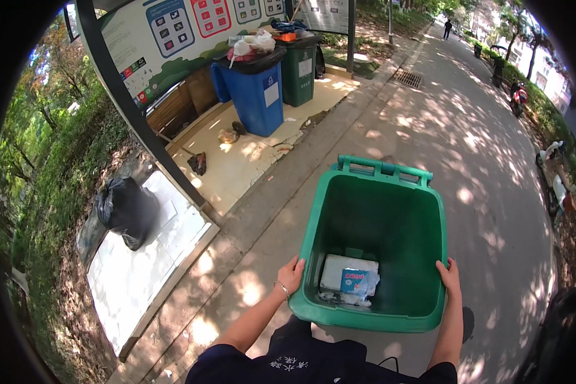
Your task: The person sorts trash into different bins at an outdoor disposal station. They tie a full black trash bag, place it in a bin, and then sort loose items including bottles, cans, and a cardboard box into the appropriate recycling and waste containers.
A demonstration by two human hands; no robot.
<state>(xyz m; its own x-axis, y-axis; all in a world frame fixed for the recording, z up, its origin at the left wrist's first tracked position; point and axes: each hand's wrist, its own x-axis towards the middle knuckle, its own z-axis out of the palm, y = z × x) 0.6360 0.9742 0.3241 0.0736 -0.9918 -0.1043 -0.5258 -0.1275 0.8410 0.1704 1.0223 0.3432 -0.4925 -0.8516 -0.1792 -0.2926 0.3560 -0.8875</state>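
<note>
A green wheeled bin stands open in front of me at the lower middle, its hinge and handle bar on the far side. My left hand grips the left side of its rim, with a bracelet at the wrist. My right hand grips the right side of the rim. At the bottom of the bin lie a white box, a blue printed piece on it and some pale scraps beside them.
A sign shelter holds a blue bin heaped with bags and a dark green bin. A black bag rests on a pale slab at left. Along the paved lane are parked scooters and a distant person.
</note>
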